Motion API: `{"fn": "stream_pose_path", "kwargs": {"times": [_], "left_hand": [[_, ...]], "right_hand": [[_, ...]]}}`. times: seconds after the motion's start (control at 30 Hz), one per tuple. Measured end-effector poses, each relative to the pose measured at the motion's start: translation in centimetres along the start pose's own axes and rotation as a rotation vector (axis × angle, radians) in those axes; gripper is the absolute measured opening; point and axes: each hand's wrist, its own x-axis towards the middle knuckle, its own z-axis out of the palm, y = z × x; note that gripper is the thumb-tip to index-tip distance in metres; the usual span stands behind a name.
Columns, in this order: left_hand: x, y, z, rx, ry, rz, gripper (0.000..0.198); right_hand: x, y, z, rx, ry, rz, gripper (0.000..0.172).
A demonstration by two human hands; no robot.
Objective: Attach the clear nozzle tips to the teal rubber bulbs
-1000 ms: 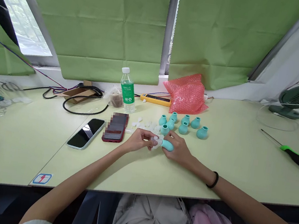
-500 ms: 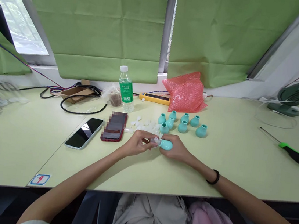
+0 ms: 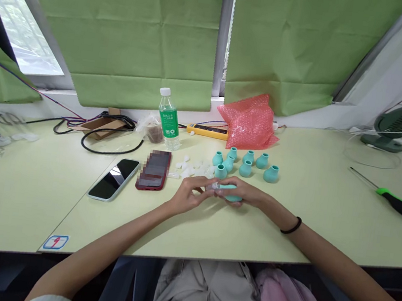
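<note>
Just in from near edge of surface (image 3: 159, 237): right hand (image 3: 249, 193) grasping teal bulb (image 3: 232, 198); left hand (image 3: 187, 196) fingering clear piece (image 3: 214, 186) at bulb's end. Beyond, white pieces (image 3: 187, 172), standing teal bulbs (image 3: 245, 169). Toward far edge: bottle (image 3: 169, 122), red bubble-wrap bag (image 3: 248, 125).

The pale tabletop (image 3: 311, 186) carries phones (image 3: 113, 180), bottle (image 3: 169, 123), teal bulbs (image 3: 271, 174), red bag (image 3: 251, 125), screwdriver (image 3: 401, 204), fan (image 3: 384, 143) and white bits (image 3: 188, 169), perhaps plastic.

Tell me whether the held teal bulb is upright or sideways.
Sideways: the bulb lies in the right hand, the clear piece at its end toward the left hand.
</note>
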Motion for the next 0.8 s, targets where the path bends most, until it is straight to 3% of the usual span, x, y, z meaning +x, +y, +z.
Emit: {"fn": "stream_pose_path", "kwargs": {"times": [0.1,0.2,0.27,0.37,0.47,0.57,0.7,0.8], "left_hand": [[0.0,-0.5,0.1,0.089,0.096,-0.066,0.040],[0.0,-1.2,0.5,0.417,0.069,-0.076,0.036],[-0.1,-1.7,1.0,0.588,-0.005,-0.082,0.030],[-0.1,-2.0,1.4,0.615,-0.060,-0.096,0.022],[0.1,-1.6,0.8,0.416,0.077,-0.110,0.020],[0.6,-0.9,-0.5,0.046,0.260,-0.194,0.021],[1.1,-0.2,-1.8,-0.512,0.196,-0.314,0.031],[1.2,0.0,-1.7,-0.692,0.141,-0.379,0.032]], "right_hand": [[0.0,-0.1,-0.8,0.084,0.165,-0.096,0.028],[0.1,-0.1,-1.1,0.123,0.282,-0.187,0.028],[0.0,-0.1,-1.1,0.118,0.298,-0.223,0.026],[-0.1,-0.3,-0.7,0.057,0.258,-0.225,0.025],[-0.3,-0.5,-0.5,-0.038,0.232,-0.237,0.026],[-0.2,-0.3,-0.3,-0.215,0.282,-0.309,0.026],[0.0,0.6,0.1,-0.509,0.531,-0.461,0.025],[0.2,1.1,0.5,-0.618,0.674,-0.547,0.024]]}}
